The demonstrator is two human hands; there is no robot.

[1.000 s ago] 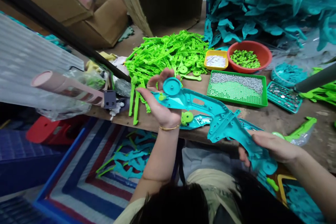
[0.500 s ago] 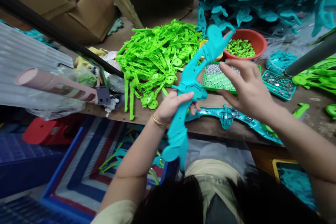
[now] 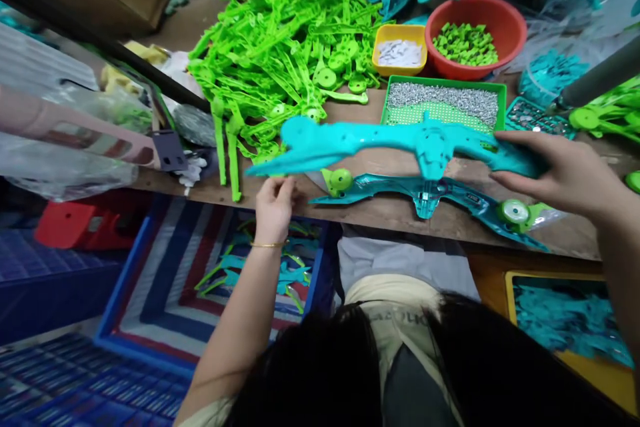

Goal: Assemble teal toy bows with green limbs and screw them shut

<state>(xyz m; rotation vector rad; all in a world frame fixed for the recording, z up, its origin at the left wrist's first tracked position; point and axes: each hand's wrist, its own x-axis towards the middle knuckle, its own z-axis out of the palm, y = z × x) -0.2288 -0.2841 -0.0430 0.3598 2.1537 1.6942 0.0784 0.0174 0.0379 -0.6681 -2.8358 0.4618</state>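
1. my right hand [image 3: 555,163] has the upper shell [image 3: 370,137] by its right end, thumb underneath and fingers over the top; if that is the only firm hold, the long far end could dip or twist.
2. my left hand [image 3: 275,210] is bunched with fingertips close together, just under the shell's left tip; i can't make out whether i am pinching it. a weak pinch there could let the tip swing.
3. the upper shell is held above the bench [image 3: 383,161], with the lower shell [image 3: 385,185] lying on the near side; lowered askew, it could knock the left green disc [image 3: 341,180] or the right green disc [image 3: 515,211] out of place.
4. the lower shell lies along the bench's front edge, so a nudge toward me could tip it off.
5. the green tray [image 3: 503,107] of small metal pieces [image 3: 443,95] sits near, farther back; a careless sweep that way could spill them.
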